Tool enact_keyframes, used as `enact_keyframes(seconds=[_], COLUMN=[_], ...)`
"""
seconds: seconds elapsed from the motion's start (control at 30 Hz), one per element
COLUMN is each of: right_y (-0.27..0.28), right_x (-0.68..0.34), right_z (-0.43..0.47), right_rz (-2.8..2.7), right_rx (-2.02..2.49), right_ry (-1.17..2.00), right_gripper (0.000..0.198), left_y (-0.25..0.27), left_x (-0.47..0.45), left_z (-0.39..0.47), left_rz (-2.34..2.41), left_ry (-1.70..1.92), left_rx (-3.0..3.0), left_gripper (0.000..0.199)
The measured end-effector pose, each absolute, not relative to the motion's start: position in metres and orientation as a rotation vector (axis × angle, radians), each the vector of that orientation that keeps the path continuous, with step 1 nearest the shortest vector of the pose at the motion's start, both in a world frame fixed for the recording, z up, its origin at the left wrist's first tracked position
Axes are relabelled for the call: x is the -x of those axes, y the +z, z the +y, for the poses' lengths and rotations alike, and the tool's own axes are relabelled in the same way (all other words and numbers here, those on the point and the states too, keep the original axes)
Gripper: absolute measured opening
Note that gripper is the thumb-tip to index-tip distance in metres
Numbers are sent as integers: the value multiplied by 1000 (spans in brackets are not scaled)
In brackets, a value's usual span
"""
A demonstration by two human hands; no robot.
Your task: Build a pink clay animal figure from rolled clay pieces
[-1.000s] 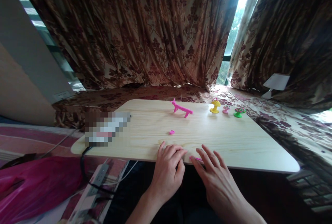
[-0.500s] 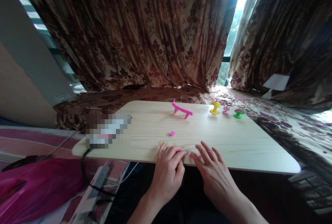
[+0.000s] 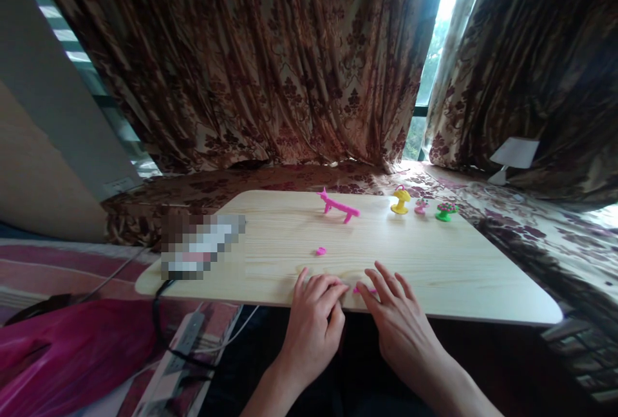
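Note:
My left hand [image 3: 316, 317] rests at the table's near edge, fingers bent and little finger apart, with nothing seen in it. Its index fingertip points toward a thin pink roll [image 3: 363, 290] that looks like modelling clay. My right hand [image 3: 396, 314] lies over the roll with fingers spread, thumb and fingertips touching or just above it; the rest of the roll is hidden. Beyond the hands lies a small pink lump [image 3: 321, 251]. Farther back stands a pink clay animal figure [image 3: 340, 206] with a long body, legs and pointed ears.
Yellow [image 3: 400, 201], pink [image 3: 421, 206] and green [image 3: 446, 212] mushroom-like figures stand at the back right of the wooden table [image 3: 275, 237]. A blurred-out object [image 3: 205, 246] with a black cable lies left. Beside the table are a power strip [image 3: 186, 333] and a magenta bag [image 3: 82, 352].
The view has shifted very slightly. Both hands keep nearly the same pose, and the pink roll shows a touch more beside my right fingers.

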State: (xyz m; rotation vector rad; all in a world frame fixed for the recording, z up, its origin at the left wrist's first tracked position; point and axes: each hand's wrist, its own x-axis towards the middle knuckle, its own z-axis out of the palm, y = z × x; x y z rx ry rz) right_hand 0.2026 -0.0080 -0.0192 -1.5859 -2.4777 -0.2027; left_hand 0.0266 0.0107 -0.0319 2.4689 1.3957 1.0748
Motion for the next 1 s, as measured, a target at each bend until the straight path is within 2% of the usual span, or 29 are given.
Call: enact_keyframes(seconds=[0.17,0.27,0.57,0.77,1.0], right_y=[-25,-23,-24,-15,-12], right_x=[-208,-207,-208,-205,-221], right_z=[-23,-23,-22,-14,-11], right_rz=[-2517,-2513,-2501,-2479,-2422], right_rx=[1538,1552,1561,1565,1565], right_ry=[-240,-245,-207,-152,-196], right_gripper=[56,54,56,54,61], left_y=[-32,-32,-32,-29,-27], left_x=[-28,-28,-31,-34,-41], left_z=[10,10,9,11,17], left_rz=[1396,1405,1440,1457,1449], left_ry=[1083,1097,1109,1086,1071], left_rx=[-2477,-2483,-2463,-2431,-2395], left_gripper=[36,37,24,21,20])
